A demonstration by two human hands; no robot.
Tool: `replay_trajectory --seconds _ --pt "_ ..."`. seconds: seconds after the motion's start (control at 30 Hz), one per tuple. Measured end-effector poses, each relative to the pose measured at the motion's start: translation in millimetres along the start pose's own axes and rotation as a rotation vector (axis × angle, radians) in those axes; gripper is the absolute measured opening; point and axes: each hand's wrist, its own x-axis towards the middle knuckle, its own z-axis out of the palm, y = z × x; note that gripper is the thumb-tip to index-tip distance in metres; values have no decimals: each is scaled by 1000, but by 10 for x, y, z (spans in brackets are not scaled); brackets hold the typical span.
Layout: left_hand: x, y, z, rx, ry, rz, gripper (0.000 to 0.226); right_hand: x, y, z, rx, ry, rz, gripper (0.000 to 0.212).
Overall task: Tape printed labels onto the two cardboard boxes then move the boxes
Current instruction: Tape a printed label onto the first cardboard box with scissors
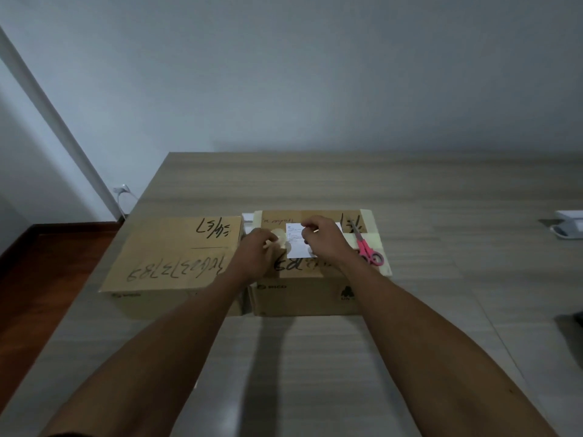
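Note:
Two cardboard boxes stand side by side on the table. The left box (176,257) bears black handwriting and no label. On top of the right box (303,294) lies a white printed label (296,244). My left hand (257,252) grips a roll of clear tape (279,239) at the label's left edge. My right hand (321,236) pinches at the label's upper edge; whether it holds the tape's end I cannot tell. Pink-handled scissors (367,250) rest on the right box, just right of my right hand.
The wooden table (441,216) reaches far to the right and back to a grey wall. A white device (568,227) sits at its right edge. The table's left edge drops to a dark wooden floor (47,279).

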Motion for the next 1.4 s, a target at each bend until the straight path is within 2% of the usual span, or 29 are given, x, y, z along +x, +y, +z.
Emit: replay_trajectory --seconds 0.1,0.2,0.3,0.43,0.53,0.73,0.9,0.97,1.17,1.27,1.4 --pt "-10 -33 -56 -75 13 126 10 -52 -204 37 169 -38 100 41" --pt "-28 -2 -95 -141 2 165 15 -111 -316 47 285 -15 158 39" --pt "-46 62 -109 -185 -24 178 24 -178 -326 46 287 26 121 32" --pt "-81 170 -119 -239 -36 203 22 -253 -318 -15 222 119 52 14" --pt "-95 242 -109 -284 -71 178 20 -299 -314 -93 172 150 8 15" --pt "-131 438 -70 -279 -107 133 28 -304 -247 -220 19 57 -6 29" --pt "-119 645 -50 -278 -109 119 51 -232 -147 -298 -146 163 -78 32" --pt "-79 628 -17 -285 -98 61 54 -204 -175 -377 -151 202 -120 37" --pt "-77 693 53 -370 -98 -93 50 -135 -313 -615 -166 113 -130 22" --pt "-74 744 94 -499 -112 -141 23 -140 -299 -694 -152 95 -133 18" --pt "-42 820 36 -658 -220 -199 37 -124 -278 -760 -157 62 -141 19"
